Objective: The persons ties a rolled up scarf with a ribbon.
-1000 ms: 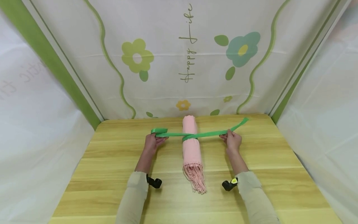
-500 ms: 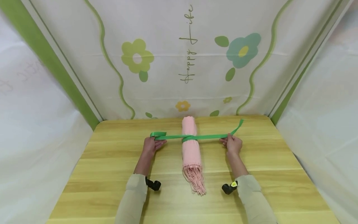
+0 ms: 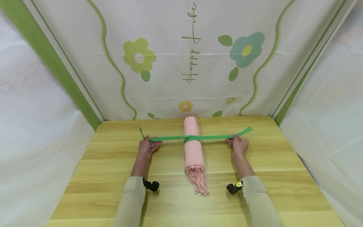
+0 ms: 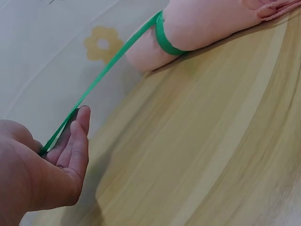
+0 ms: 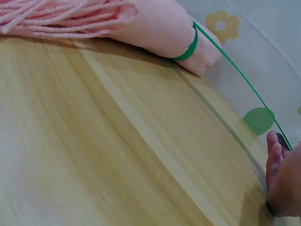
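A wood-grain tabletop [image 3: 99,176] beneath a pink fringed roll [image 3: 193,154], probably a scarf.

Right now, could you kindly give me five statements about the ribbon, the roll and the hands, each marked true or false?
1. The left hand and the right hand both hold the green ribbon. True.
2. The pink roll lies on the wooden table with its fringe toward the person. True.
3. The ribbon is tied in a bow. False: it crosses on top of the roll, its two lengths drawn out to opposite sides.
4. The right hand grips the fringe. False: it holds the ribbon, apart from the roll.
5. A free end of ribbon extends beyond each hand. True.
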`<action>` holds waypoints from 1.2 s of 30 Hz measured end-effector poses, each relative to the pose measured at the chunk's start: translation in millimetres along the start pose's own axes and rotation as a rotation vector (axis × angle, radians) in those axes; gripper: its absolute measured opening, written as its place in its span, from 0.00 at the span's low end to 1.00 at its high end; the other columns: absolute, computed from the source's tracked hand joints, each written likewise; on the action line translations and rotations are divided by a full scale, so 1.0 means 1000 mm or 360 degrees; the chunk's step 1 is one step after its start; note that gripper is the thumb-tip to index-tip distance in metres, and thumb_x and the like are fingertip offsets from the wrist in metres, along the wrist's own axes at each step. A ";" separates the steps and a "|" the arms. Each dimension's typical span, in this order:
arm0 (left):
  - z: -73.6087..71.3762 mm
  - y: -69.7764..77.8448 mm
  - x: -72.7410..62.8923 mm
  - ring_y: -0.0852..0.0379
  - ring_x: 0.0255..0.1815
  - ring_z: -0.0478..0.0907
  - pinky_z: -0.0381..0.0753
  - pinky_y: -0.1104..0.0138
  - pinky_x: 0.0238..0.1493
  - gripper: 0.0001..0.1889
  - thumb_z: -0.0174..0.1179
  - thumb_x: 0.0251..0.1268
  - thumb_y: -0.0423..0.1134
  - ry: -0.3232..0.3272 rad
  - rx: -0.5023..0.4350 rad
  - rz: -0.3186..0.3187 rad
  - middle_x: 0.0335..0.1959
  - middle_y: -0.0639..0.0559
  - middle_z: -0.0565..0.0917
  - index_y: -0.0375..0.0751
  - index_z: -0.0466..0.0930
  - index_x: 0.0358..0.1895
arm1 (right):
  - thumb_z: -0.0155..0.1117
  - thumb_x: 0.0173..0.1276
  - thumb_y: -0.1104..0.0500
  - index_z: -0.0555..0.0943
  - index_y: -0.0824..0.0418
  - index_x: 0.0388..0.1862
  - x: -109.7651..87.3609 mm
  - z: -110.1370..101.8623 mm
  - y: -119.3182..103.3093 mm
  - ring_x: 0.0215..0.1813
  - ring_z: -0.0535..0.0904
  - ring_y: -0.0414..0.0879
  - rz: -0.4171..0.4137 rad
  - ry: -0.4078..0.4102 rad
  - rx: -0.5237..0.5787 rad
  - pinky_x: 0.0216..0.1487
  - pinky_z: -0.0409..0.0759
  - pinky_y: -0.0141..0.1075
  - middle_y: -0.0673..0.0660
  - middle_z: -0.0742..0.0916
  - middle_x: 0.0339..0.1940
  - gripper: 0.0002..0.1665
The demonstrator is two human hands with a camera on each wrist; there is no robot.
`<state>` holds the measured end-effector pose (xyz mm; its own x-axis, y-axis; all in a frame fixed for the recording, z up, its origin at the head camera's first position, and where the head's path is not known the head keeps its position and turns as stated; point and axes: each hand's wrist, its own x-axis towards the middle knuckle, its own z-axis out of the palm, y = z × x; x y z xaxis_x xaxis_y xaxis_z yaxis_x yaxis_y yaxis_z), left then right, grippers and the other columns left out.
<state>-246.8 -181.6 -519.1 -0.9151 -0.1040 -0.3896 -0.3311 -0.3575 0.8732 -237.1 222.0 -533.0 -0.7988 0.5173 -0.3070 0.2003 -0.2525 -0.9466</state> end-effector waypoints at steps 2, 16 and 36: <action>-0.003 0.002 -0.002 0.57 0.34 0.89 0.86 0.70 0.40 0.30 0.32 0.84 0.48 -0.0022 -0.0001 -0.0007 0.29 0.47 0.89 0.21 0.69 0.65 | 0.54 0.79 0.56 0.81 0.70 0.48 0.001 -0.002 0.000 0.24 0.86 0.36 -0.0004 0.0000 0.0011 0.27 0.79 0.24 0.49 0.88 0.20 0.18; -0.002 0.006 -0.008 0.54 0.35 0.89 0.86 0.69 0.40 0.29 0.33 0.85 0.46 -0.0044 -0.0030 -0.0065 0.28 0.45 0.89 0.20 0.70 0.63 | 0.53 0.79 0.55 0.79 0.72 0.55 0.003 -0.006 -0.003 0.26 0.87 0.37 0.0064 -0.0035 0.0001 0.30 0.82 0.25 0.49 0.88 0.21 0.20; 0.037 -0.030 0.006 0.58 0.39 0.77 0.78 0.73 0.45 0.08 0.54 0.76 0.39 -0.0184 -0.0810 -0.0117 0.33 0.51 0.82 0.39 0.81 0.45 | 0.58 0.76 0.58 0.79 0.64 0.40 -0.015 0.020 -0.008 0.36 0.78 0.40 0.0288 -0.0439 0.0506 0.43 0.79 0.27 0.51 0.82 0.34 0.09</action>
<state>-250.6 -137.5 -536.6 -0.9225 0.0310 -0.3847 -0.2680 -0.7687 0.5808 -238.0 199.9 -518.5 -0.8968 0.2154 -0.3865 0.2013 -0.5794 -0.7898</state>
